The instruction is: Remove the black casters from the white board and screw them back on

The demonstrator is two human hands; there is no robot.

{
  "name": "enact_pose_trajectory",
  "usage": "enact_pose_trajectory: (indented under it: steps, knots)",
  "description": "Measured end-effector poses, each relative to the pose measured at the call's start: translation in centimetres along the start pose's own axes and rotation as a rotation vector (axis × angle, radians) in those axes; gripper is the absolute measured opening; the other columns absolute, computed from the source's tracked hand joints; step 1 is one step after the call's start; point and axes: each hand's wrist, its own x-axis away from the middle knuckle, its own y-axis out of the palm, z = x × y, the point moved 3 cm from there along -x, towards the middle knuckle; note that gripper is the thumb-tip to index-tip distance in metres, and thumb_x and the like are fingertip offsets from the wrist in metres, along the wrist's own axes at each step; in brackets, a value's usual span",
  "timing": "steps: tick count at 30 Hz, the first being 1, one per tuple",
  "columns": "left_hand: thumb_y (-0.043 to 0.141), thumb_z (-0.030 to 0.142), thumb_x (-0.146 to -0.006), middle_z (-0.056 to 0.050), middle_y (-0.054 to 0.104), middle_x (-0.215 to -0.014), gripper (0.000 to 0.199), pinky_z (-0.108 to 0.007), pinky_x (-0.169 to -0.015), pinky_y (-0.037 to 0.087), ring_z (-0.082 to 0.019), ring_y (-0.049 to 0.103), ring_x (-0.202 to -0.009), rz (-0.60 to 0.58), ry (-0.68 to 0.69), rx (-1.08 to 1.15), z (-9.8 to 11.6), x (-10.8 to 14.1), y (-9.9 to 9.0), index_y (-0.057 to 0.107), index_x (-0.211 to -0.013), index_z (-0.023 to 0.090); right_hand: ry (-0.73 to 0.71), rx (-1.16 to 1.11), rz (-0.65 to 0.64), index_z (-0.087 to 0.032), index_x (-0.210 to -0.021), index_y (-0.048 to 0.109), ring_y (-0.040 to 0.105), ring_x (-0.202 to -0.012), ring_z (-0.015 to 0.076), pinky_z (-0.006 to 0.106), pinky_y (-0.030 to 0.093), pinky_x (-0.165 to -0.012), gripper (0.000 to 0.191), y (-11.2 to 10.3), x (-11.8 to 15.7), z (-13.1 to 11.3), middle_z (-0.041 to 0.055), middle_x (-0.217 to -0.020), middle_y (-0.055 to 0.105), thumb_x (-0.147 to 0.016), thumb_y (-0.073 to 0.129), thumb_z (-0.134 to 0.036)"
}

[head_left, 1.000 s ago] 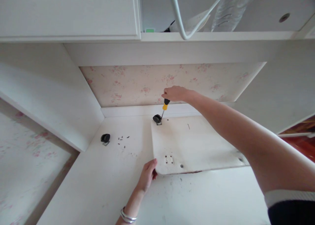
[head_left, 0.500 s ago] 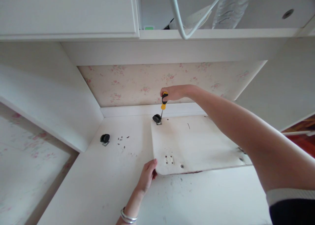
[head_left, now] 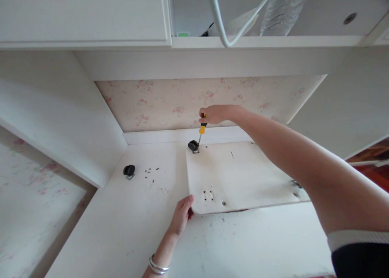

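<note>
My right hand is wrapped round the black and yellow handle of a screwdriver. The screwdriver points down, its tip at the metal plate of a black caster on the back left corner of a white board. My left hand grips the board's front left corner, thumb on top and fingers underneath, partly hidden. Four small holes and a round fitting show near that corner.
A loose black caster and several small screws lie on the white surface to the left. Overhead is a cabinet shelf with a hanging white cable. Flowered wallpaper covers the back wall.
My right hand has turned slightly round the screwdriver's handle, and less of the black grip shows. My left hand keeps its hold on the board's corner.
</note>
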Motion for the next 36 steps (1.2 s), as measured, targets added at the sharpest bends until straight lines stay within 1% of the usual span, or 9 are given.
enact_pose_trajectory:
  steps: [4,8,10,16,19,22,28,33,36]
  knots:
    - [0.049,0.065,-0.084,0.006,0.034,-0.055,0.051,-0.025,-0.049,0.027,-0.009,0.034,-0.05,-0.001,0.005,0.0,-0.1,-0.1,0.0,0.036,-0.063,0.021,0.105,0.03,0.036,-0.014,-0.117,0.062,0.06,-0.099,0.0387,0.045,0.043,-0.073,0.061,0.2,0.1,0.5,0.0241,-0.111,0.064,-0.089,0.037,-0.061]
    - [0.05,0.065,-0.083,0.006,0.036,-0.055,0.051,-0.024,-0.049,0.027,-0.009,0.034,-0.05,-0.004,-0.002,0.002,-0.1,-0.1,-0.1,0.038,-0.063,0.021,-0.013,-0.016,-0.009,-0.022,-0.119,0.061,0.062,-0.098,0.0282,0.035,0.044,-0.076,0.044,0.0,0.6,0.3,0.0136,-0.116,0.065,-0.086,0.053,-0.049]
    - [0.051,0.065,-0.083,0.006,0.036,-0.055,0.051,-0.024,-0.049,0.027,-0.009,0.034,-0.05,-0.002,-0.004,0.005,-0.1,0.0,-0.1,0.038,-0.063,0.021,-0.058,-0.038,-0.025,-0.025,-0.125,0.057,0.061,-0.098,0.0259,0.033,0.044,-0.076,0.048,-0.2,0.9,0.0,0.0105,-0.119,0.064,-0.083,0.057,-0.049]
    - [0.05,0.064,-0.084,0.006,0.036,-0.055,0.05,-0.024,-0.049,0.026,-0.008,0.032,-0.051,-0.011,0.0,0.003,0.1,0.1,-0.1,0.039,-0.064,0.02,0.158,-0.015,0.004,-0.015,-0.127,0.052,0.06,-0.099,0.0358,0.043,0.042,-0.075,0.063,-0.1,0.9,-0.1,0.0218,-0.113,0.063,-0.09,0.034,-0.062]
    - [0.049,0.064,-0.085,0.006,0.036,-0.055,0.05,-0.024,-0.049,0.026,-0.009,0.032,-0.051,-0.014,0.008,-0.004,0.1,0.1,-0.2,0.039,-0.063,0.02,0.109,-0.053,-0.046,-0.022,-0.126,0.052,0.062,-0.092,0.0302,0.038,0.043,-0.071,0.053,0.1,0.6,-0.1,0.0152,-0.106,0.065,-0.086,0.048,-0.057]
    - [0.049,0.065,-0.085,0.005,0.035,-0.055,0.05,-0.024,-0.048,0.025,-0.009,0.033,-0.051,-0.011,0.008,-0.012,-0.1,-0.1,-0.2,0.038,-0.064,0.021,0.052,-0.111,-0.12,-0.029,-0.13,0.047,0.063,-0.077,0.024,0.034,0.044,-0.066,0.058,0.3,0.4,0.0,0.0081,-0.095,0.068,-0.08,0.058,-0.056]
    - [0.048,0.065,-0.085,0.005,0.036,-0.056,0.05,-0.024,-0.049,0.025,-0.009,0.033,-0.051,-0.013,-0.006,-0.012,-0.4,-0.1,-0.2,0.038,-0.065,0.02,0.126,-0.031,-0.029,-0.018,-0.121,0.058,0.06,-0.093,0.0338,0.041,0.041,-0.073,0.057,-0.2,0.1,0.1,0.017,-0.098,0.065,-0.085,0.048,-0.061]
    - [0.049,0.064,-0.085,0.004,0.038,-0.057,0.05,-0.024,-0.05,0.027,-0.009,0.035,-0.053,-0.026,-0.016,-0.001,-0.4,-0.1,-0.3,0.039,-0.065,0.02,0.055,-0.097,-0.179,-0.028,-0.127,0.054,0.061,-0.079,0.0244,0.035,0.043,-0.067,0.053,-0.1,0.5,0.2,0.0092,-0.1,0.067,-0.08,0.059,-0.053]
    - [0.049,0.065,-0.085,0.005,0.038,-0.056,0.05,-0.025,-0.05,0.027,-0.009,0.034,-0.052,-0.029,-0.026,0.003,-0.3,-0.1,-0.3,0.04,-0.065,0.02,0.098,-0.046,-0.143,-0.026,-0.128,0.053,0.062,-0.077,0.0261,0.039,0.043,-0.066,0.054,-0.1,0.5,0.4,0.0128,-0.102,0.066,-0.085,0.05,-0.058]
